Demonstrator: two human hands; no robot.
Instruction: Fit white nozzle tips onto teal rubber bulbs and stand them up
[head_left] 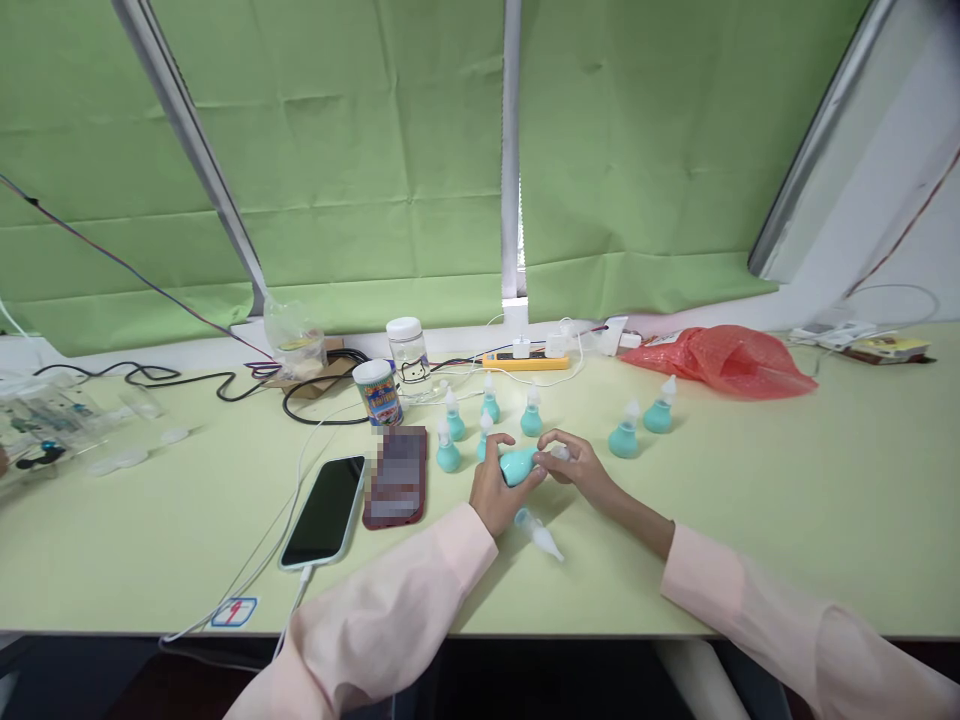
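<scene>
My left hand (499, 494) is closed around a teal rubber bulb (517, 465), which lies sideways above the table. At the bulb's right end, my right hand (574, 462) pinches a whitish nozzle (559, 454); my fingers partly hide the joint. Just below my hands, another nozzle with a long pointed tip (541, 537) lies on the table. Beyond them stand several upright bulb aspirators with teal bases and clear tips, among them a near one (448, 456) and a farther one (532, 415). Two more, a left one (623, 437) and a right one (659, 412), stand to the right.
Left of my hands lie a phone on a cable (324, 512) and a phone in a dark red case (397, 478). Behind are a printed can (379, 395), a clear jar (409, 355), a yellow power strip (526, 362) and a red plastic bag (720, 362). Clear containers (45, 415) sit far left.
</scene>
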